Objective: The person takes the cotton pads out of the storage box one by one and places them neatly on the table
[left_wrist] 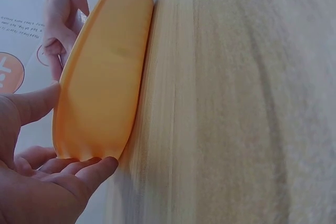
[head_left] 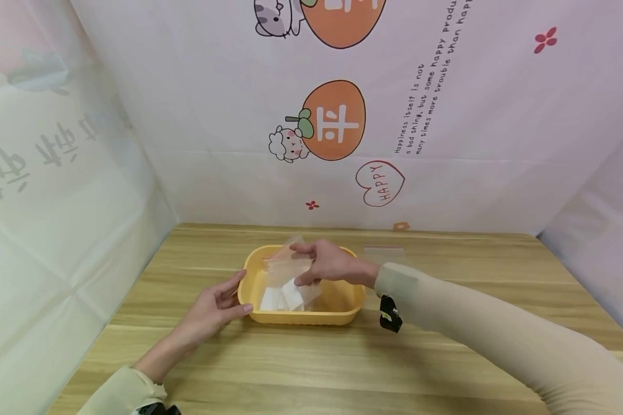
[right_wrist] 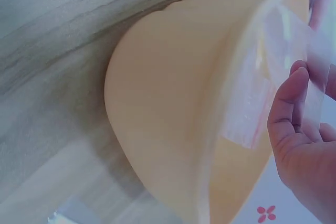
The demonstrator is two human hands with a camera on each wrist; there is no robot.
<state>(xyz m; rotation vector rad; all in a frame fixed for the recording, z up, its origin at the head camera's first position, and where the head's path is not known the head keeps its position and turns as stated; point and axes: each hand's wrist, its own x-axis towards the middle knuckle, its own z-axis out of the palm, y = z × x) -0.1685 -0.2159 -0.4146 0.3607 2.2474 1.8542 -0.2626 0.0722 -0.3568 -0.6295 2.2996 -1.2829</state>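
I see the yellow basin [head_left: 301, 318] on the bench [head_left: 311, 369]. Left hand [head_left: 210, 311]: thumb and fingers clamp the basin's left end. Right hand [head_left: 329, 265]: fingers pinch a clear bag [head_left: 294, 246] at the basin's opening, near white pieces [head_left: 274, 300] lying inside. I log a second clear bag [head_left: 386, 254] (on the bench, just beyond the right hand's wrist)
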